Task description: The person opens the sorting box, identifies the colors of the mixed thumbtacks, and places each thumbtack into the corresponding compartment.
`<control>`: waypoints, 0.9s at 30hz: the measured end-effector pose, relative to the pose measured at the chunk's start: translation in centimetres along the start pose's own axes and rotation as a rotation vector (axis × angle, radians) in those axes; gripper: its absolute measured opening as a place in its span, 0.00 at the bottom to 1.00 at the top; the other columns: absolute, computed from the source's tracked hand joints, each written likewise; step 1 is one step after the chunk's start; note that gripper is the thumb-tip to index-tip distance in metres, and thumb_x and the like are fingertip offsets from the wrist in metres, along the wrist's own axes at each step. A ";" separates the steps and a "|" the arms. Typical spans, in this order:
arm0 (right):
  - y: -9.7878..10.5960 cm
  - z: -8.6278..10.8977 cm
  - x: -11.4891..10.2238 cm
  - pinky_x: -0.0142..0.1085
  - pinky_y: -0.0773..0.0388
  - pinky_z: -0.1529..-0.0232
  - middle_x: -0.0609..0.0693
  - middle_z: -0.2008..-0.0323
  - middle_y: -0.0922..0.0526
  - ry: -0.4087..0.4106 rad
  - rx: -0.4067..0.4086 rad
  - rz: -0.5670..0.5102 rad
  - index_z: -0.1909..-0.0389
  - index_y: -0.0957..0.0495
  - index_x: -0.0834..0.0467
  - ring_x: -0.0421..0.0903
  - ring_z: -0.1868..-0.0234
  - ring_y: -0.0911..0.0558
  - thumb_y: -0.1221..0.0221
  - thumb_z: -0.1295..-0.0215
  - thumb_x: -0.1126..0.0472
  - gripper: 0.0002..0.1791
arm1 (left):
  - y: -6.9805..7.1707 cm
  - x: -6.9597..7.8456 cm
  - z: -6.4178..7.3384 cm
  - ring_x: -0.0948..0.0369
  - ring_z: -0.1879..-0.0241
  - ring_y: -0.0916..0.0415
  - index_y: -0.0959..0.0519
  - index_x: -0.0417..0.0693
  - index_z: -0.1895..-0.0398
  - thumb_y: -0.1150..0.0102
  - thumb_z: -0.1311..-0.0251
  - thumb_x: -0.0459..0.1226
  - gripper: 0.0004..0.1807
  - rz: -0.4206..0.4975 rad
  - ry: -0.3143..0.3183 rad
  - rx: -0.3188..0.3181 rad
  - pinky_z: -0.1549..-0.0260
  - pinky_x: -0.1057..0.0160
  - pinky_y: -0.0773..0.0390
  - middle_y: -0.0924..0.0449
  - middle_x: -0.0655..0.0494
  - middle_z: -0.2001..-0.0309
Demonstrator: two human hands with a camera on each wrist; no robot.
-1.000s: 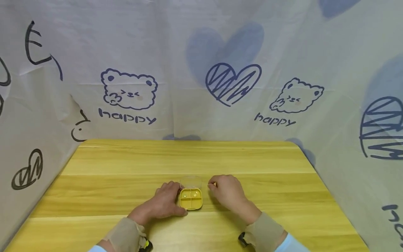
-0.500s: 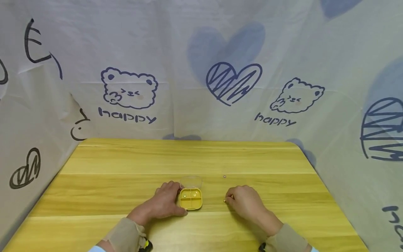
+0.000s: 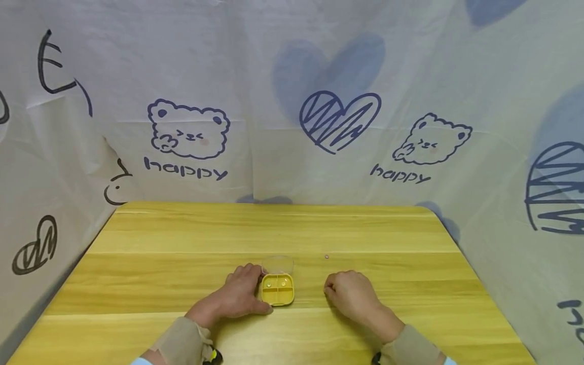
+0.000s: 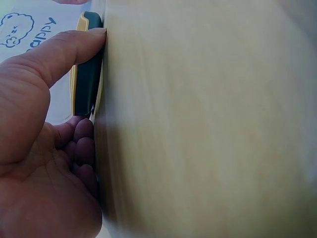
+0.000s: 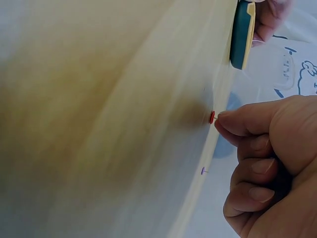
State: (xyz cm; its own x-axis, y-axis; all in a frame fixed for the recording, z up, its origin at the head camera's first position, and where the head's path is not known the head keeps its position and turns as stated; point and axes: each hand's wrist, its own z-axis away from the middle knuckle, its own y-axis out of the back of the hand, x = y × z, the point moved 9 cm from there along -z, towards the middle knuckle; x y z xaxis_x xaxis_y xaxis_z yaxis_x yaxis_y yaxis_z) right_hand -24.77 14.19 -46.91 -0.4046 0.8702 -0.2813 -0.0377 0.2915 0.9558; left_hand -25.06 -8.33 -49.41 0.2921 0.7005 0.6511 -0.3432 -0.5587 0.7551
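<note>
A small yellow box point(image 3: 278, 303) with a dark green base, divided into compartments, lies in the middle of the table, its clear lid point(image 3: 278, 263) folded back. Each of its two far compartments holds one small piece, too small to identify. My left hand point(image 3: 244, 294) holds the box from the left, thumb at the near side, fingers at the back left. To the right, my right hand point(image 3: 353, 294) pinches the pin of a red thumbtack point(image 5: 212, 117) between thumb and forefinger, its head at the tabletop. Past that hand a purple thumbtack point(image 5: 203, 171) rests on the table, pin up.
The wood-grain table point(image 3: 182, 228) extends on all sides of the box. White cloth point(image 3: 264, 172) with bear and heart drawings hangs behind it and along both sides.
My right hand has moved right and slightly nearer from beside the lid, bringing the loose thumbtack behind it into view in the head view. The left hand and box have stayed in place.
</note>
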 end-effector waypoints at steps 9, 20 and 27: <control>0.3 -1.1 1.0 0.42 0.16 0.64 0.45 0.70 0.10 0.004 0.052 0.079 0.66 0.11 0.54 0.44 0.69 0.13 0.32 0.31 0.61 0.04 | 0.0 0.1 -0.1 0.52 0.49 0.32 0.25 0.43 0.42 0.18 0.55 0.49 0.39 -0.010 -0.008 0.008 0.47 0.45 0.36 0.24 0.53 0.50; 1.3 -2.2 1.7 0.31 0.36 0.79 0.43 0.75 0.15 -0.116 0.113 -0.205 0.63 0.12 0.55 0.36 0.83 0.32 0.36 0.26 0.61 0.06 | 0.0 0.0 -0.1 0.53 0.48 0.33 0.25 0.42 0.41 0.18 0.55 0.49 0.40 -0.015 0.001 0.004 0.46 0.44 0.36 0.24 0.53 0.49; 1.8 -2.4 2.0 0.32 0.38 0.80 0.47 0.81 0.22 -0.242 0.181 -0.497 0.57 0.12 0.57 0.40 0.84 0.36 0.39 0.22 0.58 0.09 | -0.1 0.0 -0.1 0.53 0.48 0.33 0.25 0.43 0.41 0.18 0.55 0.49 0.40 -0.010 -0.001 0.001 0.47 0.45 0.36 0.24 0.53 0.49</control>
State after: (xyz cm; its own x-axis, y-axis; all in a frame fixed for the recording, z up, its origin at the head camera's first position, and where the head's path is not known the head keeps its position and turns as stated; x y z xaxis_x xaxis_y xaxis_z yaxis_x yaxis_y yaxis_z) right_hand -27.84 15.52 -45.51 -0.1568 0.6715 -0.7243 -0.0042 0.7329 0.6803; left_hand -25.13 -8.20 -49.49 0.2960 0.7058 0.6436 -0.3392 -0.5522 0.7616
